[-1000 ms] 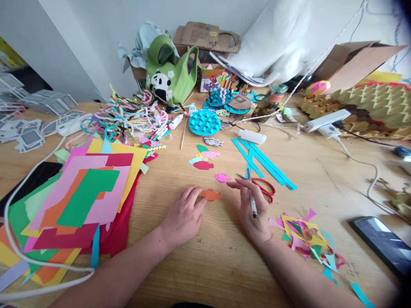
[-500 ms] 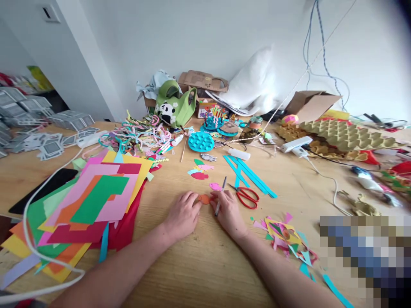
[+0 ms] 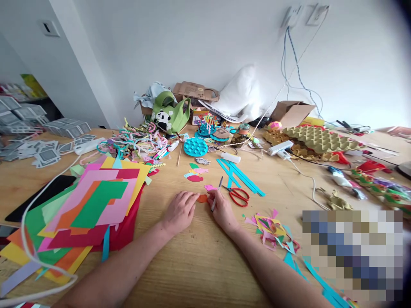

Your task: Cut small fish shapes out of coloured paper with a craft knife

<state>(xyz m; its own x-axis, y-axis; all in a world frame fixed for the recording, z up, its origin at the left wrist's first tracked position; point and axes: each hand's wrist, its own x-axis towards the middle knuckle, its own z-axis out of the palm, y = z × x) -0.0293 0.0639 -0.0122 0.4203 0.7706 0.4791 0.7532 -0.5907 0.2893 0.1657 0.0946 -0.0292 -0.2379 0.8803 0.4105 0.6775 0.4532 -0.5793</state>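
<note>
Between my two hands lies a small orange paper fish. My left hand is closed, its fingertips holding the left end of the fish at the table. A pen sticks up tilted from my right hand, whose curled fingers grip it while their tips meet the fish's right end. Just beyond is a pink paper fish. Red-handled scissors lie right of my right hand. Farther off, several coloured paper fish overlap in a small group.
Stacked coloured paper covers the left side. Paper scraps lie right of my right arm, and blue strips beyond the scissors. A round blue piece, pipe cleaners, a green panda bag and egg trays stand farther back.
The view has shifted to the right, so things sit farther left in it. Both hands stay at the orange paper fish, and the pen is still in my right hand.
</note>
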